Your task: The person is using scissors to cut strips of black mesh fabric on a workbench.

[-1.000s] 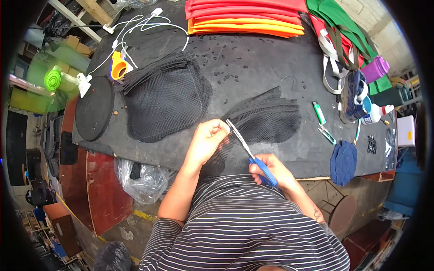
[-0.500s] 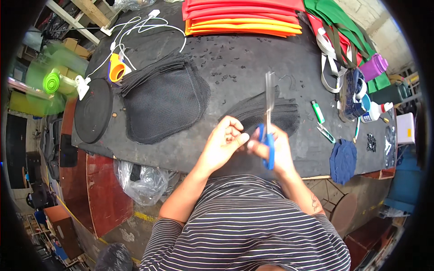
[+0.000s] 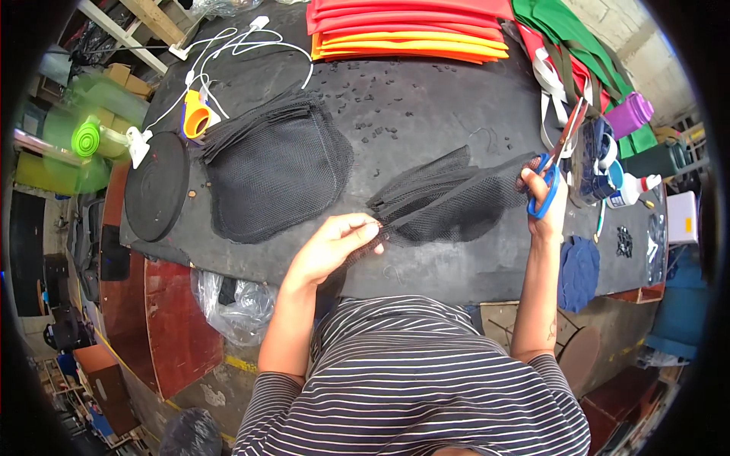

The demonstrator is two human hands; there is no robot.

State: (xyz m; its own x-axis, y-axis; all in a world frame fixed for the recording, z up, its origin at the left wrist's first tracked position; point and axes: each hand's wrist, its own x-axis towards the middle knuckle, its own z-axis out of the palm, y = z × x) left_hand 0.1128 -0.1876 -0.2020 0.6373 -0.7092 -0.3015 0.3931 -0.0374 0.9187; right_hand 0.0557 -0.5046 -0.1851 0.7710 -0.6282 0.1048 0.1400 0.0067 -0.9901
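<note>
A piece of black mesh fabric stretches between my two hands over the front of the dark table. My left hand pinches its near-left edge between thumb and fingers. At the right, my right hand is closed round the blue handles of a pair of scissors, whose blades point up and away. Fingers of that same hand also grip the mesh's far corner. Part of a mesh stack shows behind the stretched piece. Left of it lies a larger stack of rounded black mesh pieces.
Folded red and orange fabric is piled at the back. Beside my right hand stand a blue tape roll, a white bottle and a purple container. Dark blue cloth lies at the front right; a black roll lies left.
My hands have moved apart, the right one outward with the scissors and the left one slightly left. A mesh piece is now held stretched between them. The green lighter and small snips are now hidden.
</note>
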